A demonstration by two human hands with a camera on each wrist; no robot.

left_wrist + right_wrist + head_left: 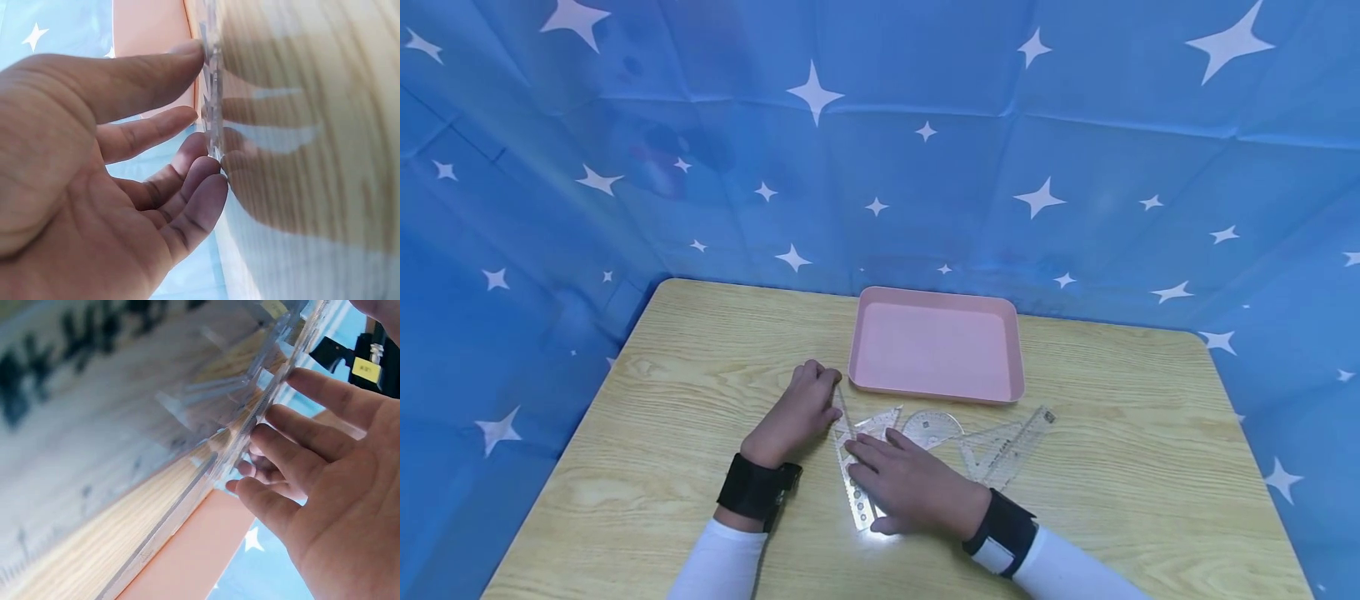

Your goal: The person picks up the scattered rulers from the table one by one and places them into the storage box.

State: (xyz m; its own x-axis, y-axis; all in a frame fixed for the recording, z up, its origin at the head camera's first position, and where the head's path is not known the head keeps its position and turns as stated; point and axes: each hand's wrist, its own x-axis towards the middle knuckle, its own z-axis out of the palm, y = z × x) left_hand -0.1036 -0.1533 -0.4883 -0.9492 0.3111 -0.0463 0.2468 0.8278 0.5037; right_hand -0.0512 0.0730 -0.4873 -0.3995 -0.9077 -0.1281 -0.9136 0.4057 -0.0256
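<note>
My left hand (pixel 801 412) is at the far end of a clear plastic ruler (pixel 859 500) with round holes, its thumb and curled fingertips on that end. In the left wrist view the ruler's thin edge (pixel 214 94) runs past the thumb. The right hand (pixel 917 487) lies across the ruler's near part with fingers rather straight, covering some of it. A clear set square (pixel 880 421) is partly hidden behind the right hand. Beyond those fingers is a clear protractor (pixel 931 427). Farther right, another clear ruler (pixel 1021 446) overlaps a second set square (pixel 973 454).
A shallow pink tray (pixel 936 394) stands on the wooden table (pixel 700 367) behind the drawing tools, close to the left fingertips. Behind the table hangs a blue cloth (pixel 880 158) with white stars. Each wrist wears a black band (pixel 1003 533).
</note>
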